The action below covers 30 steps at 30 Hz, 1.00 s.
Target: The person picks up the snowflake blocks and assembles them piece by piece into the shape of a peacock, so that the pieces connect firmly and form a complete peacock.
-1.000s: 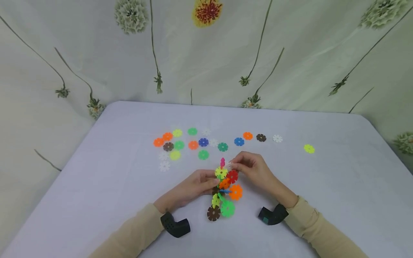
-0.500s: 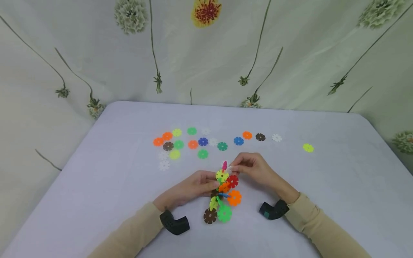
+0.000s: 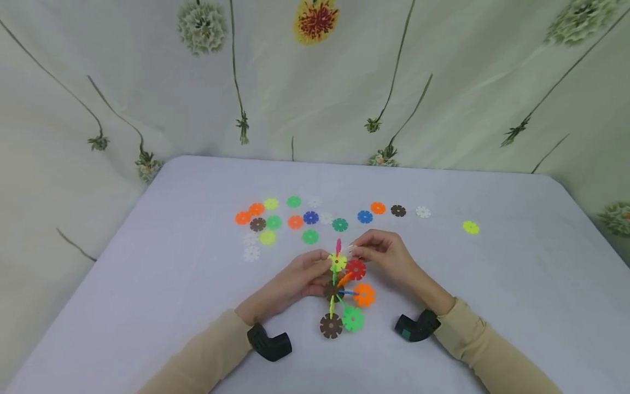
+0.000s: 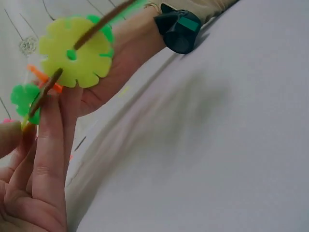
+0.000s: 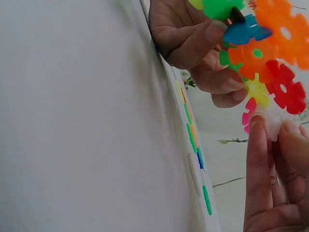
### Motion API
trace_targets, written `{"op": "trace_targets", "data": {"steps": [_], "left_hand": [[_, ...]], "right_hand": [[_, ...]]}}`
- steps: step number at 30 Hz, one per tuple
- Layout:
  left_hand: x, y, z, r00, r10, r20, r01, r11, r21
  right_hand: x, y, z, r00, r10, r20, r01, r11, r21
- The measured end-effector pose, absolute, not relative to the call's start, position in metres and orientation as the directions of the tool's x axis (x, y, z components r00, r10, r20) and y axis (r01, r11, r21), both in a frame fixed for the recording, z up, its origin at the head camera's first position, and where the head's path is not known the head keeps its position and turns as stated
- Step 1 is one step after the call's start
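Observation:
Above the table, my left hand [image 3: 307, 273] holds a cluster of interlocked flower-shaped plastic discs, its fingers behind and at the left of a brown centre disc [image 3: 333, 291]. Short spokes lead out from that centre to a yellow disc [image 3: 337, 262], a red disc [image 3: 356, 269], an orange disc [image 3: 364, 294], a green disc [image 3: 353, 319] and a lower brown disc [image 3: 331, 326]. A pink disc [image 3: 338, 246] stands edge-on at the top. My right hand [image 3: 386, 251] pinches a translucent white disc [image 5: 274, 124] between thumb and fingers, right at the yellow and red discs.
Loose notched discs lie across the white table [image 3: 172, 230] beyond the hands, among them a blue disc [image 3: 365, 216] and a white disc [image 3: 423, 212]. One yellow disc [image 3: 471, 227] lies apart at the right. A flower-printed cloth [image 3: 275, 82] hangs behind the table.
The cluster has turned in my left hand, so its spokes now fan out more face-on, and it sits slightly higher than half a second ago. My right hand still pinches the white disc.

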<state>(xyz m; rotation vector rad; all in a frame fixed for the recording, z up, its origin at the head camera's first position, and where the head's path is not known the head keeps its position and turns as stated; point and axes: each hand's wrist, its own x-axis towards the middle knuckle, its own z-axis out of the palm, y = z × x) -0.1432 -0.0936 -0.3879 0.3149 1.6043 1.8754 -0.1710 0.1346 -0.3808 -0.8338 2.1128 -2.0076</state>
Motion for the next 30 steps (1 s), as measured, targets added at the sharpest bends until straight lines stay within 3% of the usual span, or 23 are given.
{"op": "trace_targets", "data": {"steps": [15,22,30], "left_hand": [[-0.141,-0.09,-0.386,-0.803,0.561,-0.201,-0.274,-0.048,0.96],[-0.138,-0.089,-0.387,-0.82,0.53,-0.214,-0.302,-0.084,0.95],[-0.137,-0.088,-0.389,-0.868,0.464,-0.178,-0.262,-0.122,0.957]], "right_hand": [[-0.168,0.134,-0.375,-0.771,-0.531,0.351,-0.382,-0.054,-0.923],[-0.163,0.131,-0.372,-0.771,-0.537,0.343,-0.393,-0.023,-0.919],[-0.156,0.125,-0.369,-0.703,-0.531,0.473,-0.584,0.052,-0.81]]}}
